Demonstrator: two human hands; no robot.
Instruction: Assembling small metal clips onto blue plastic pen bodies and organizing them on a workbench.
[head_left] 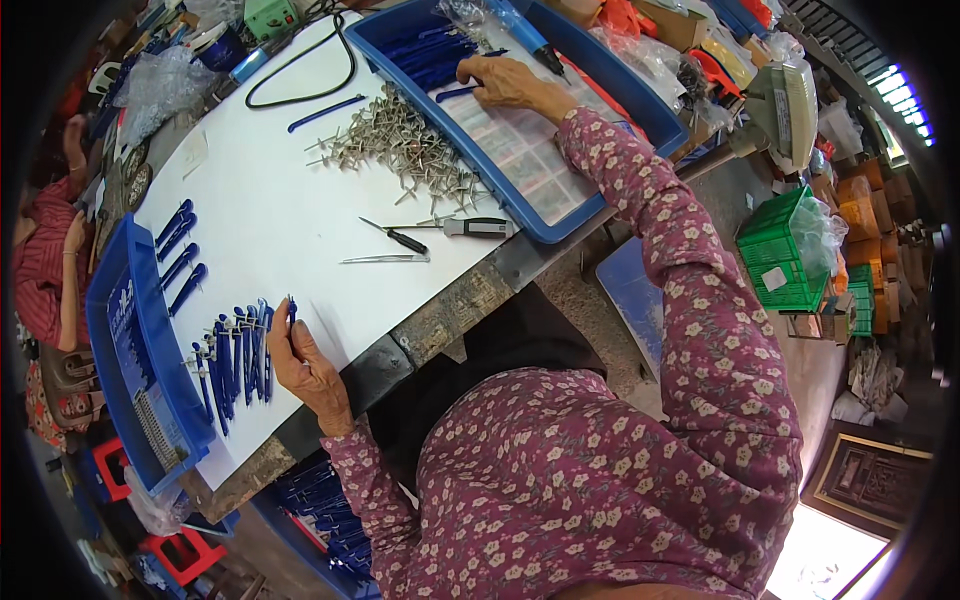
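Note:
My left hand (303,362) pinches a blue plastic handle (291,312) upright at the right end of a row of blue-handled tools (235,355) lying on the white table (270,220). My right hand (505,82) reaches far into a large blue tray (600,80), its fingers closed on one loose blue handle (455,93). More blue handles (430,52) are heaped at the tray's far end. A pile of metal pins (400,150) lies on the table between the two hands.
A utility knife (480,228), a black-handled awl (397,238) and tweezers (385,259) lie near the table's edge. A second blue tray (125,340) stands at the left beside another person (40,265). A black cable (300,85) and green crates (775,250) are further off.

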